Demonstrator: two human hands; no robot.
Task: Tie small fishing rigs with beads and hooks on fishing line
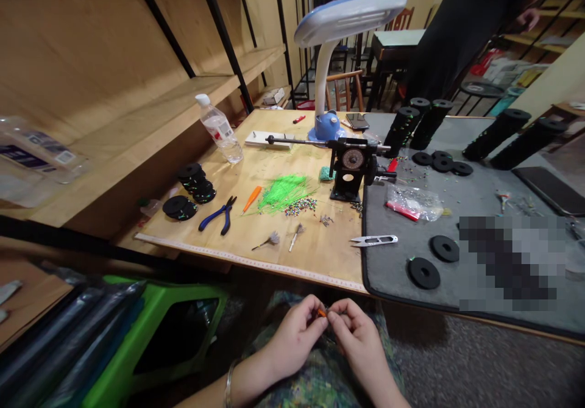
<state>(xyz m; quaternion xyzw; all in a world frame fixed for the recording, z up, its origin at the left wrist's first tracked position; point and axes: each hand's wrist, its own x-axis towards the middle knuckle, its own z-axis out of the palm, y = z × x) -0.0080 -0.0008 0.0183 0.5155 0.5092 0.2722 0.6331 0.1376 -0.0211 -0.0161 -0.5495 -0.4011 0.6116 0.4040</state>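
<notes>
Fingers of the left hand (pixel 295 338) are pinched, thumb against forefinger, on a small orange piece (pixel 322 313). The fingers of the right hand (pixel 359 335) are drawn together just beside it, thumb near forefinger; whether they grip a thin end or simply touch is too small to tell. The orange piece sits between the two sets of fingertips, above the lap and short of the near edge of the table (pixel 256 260). From the right fingers it lies at about 9 o'clock; it shows at the 1 o'clock side of the left thumb.

It looks very light, probably firm and smooth, so it could slip or roll out of a loose pinch more easily than it would break. The best hold seems to be a light squeeze across its sides with the pads, leaving its ends free. Most of it is covered, so its full shape is uncertain.

From the fingers, silver snips (pixel 375 241) lie between 1 and 2 o'clock, a pile of beads (pixel 300 207) just short of 12, green strands (pixel 286 193) at 11, and blue-handled pliers (pixel 219 218) at 10. A black winding device (pixel 348 173) stands just past 12.
</notes>
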